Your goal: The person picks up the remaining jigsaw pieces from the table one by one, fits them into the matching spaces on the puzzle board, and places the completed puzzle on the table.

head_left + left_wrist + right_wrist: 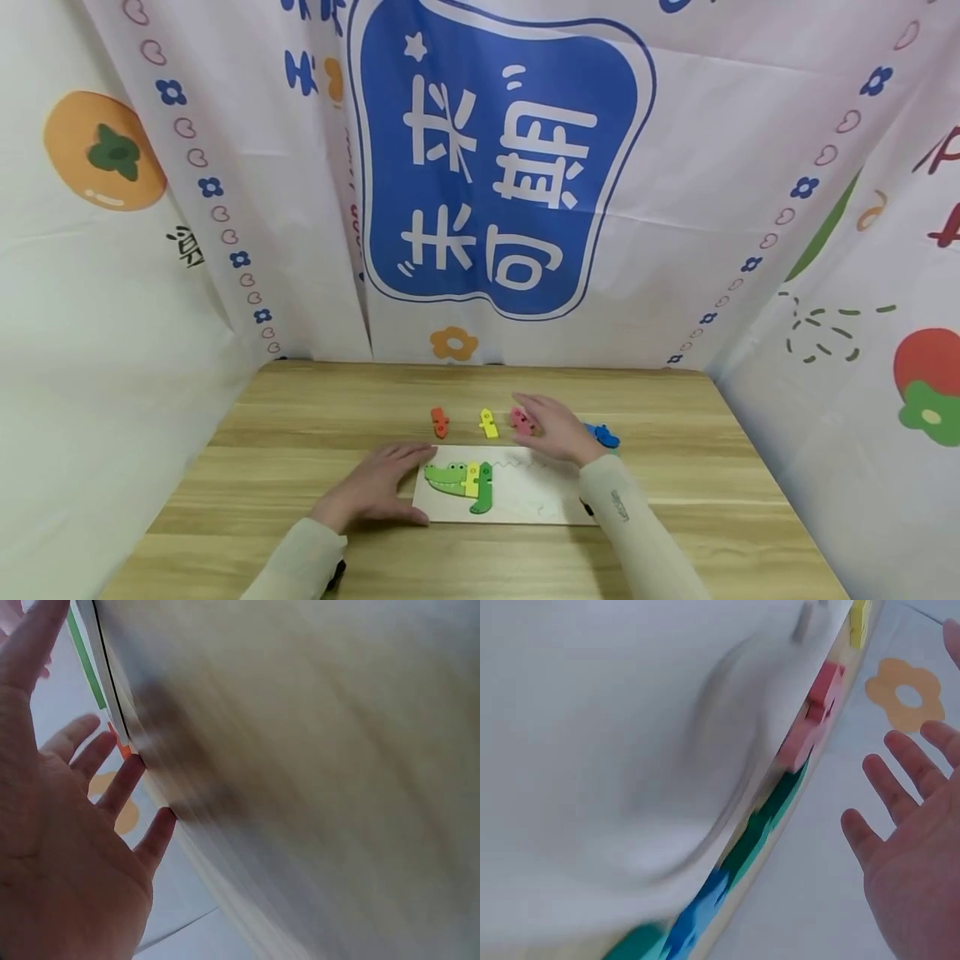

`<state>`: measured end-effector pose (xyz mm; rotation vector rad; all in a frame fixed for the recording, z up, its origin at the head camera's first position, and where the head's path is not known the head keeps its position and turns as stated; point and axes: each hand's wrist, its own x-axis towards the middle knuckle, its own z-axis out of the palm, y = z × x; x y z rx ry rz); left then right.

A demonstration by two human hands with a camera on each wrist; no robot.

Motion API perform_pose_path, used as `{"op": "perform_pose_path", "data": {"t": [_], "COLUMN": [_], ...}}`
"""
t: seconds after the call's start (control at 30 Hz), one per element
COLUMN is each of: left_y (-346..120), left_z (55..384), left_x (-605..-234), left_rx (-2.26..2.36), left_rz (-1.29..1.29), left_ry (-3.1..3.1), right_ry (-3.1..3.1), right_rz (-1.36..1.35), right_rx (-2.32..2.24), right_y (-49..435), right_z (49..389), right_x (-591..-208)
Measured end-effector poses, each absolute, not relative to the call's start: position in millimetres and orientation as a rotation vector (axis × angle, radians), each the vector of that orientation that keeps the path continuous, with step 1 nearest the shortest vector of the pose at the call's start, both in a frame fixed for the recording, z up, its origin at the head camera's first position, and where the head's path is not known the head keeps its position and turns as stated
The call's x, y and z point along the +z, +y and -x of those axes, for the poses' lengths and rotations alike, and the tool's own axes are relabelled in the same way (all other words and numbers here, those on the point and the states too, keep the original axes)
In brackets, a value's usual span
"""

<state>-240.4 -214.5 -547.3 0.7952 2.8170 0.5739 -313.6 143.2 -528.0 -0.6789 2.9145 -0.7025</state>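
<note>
A white puzzle board [525,500] lies flat on the table. On its left part sit a green crocodile-head piece [446,478], a yellow piece [472,480] and a green leg piece [483,493], side by side. Fingers spread, my left hand [378,487] is at the board's left end, thumb near the front corner. Over the far edge of the board reaches my right hand [558,431], next to a pink piece [522,422] that it partly covers in the head view. The right wrist view shows this hand's fingers apart, holding nothing, with the pink piece [814,720] on the table.
Beyond the board lie an orange piece [439,422] and a yellow piece [489,424]. To the right is a blue piece [604,436]; green pieces [761,836] show near it in the right wrist view. Printed cloth [510,333] hangs behind the wooden table [315,417].
</note>
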Motion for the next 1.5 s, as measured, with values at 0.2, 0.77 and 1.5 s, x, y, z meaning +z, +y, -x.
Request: {"op": "perform_pose_path", "data": {"t": [0.2,0.77,1.5], "left_y": [-213,-210,-209], "left_z": [245,240,238], "left_x": [-547,-546,-544], "left_rx": [0.538,0.551,0.533], "left_rz": [-0.790,-0.761,-0.713], "left_ry": [2.798,2.782,2.763], "right_ry": [2.856,2.784,2.806], "right_rz": [0.684,0.642,0.737], "right_rx": [-0.682,-0.659,-0.627], "right_y": [117,88,85], "right_z": [329,344,352], "right_x": [-531,-549,-545]}}
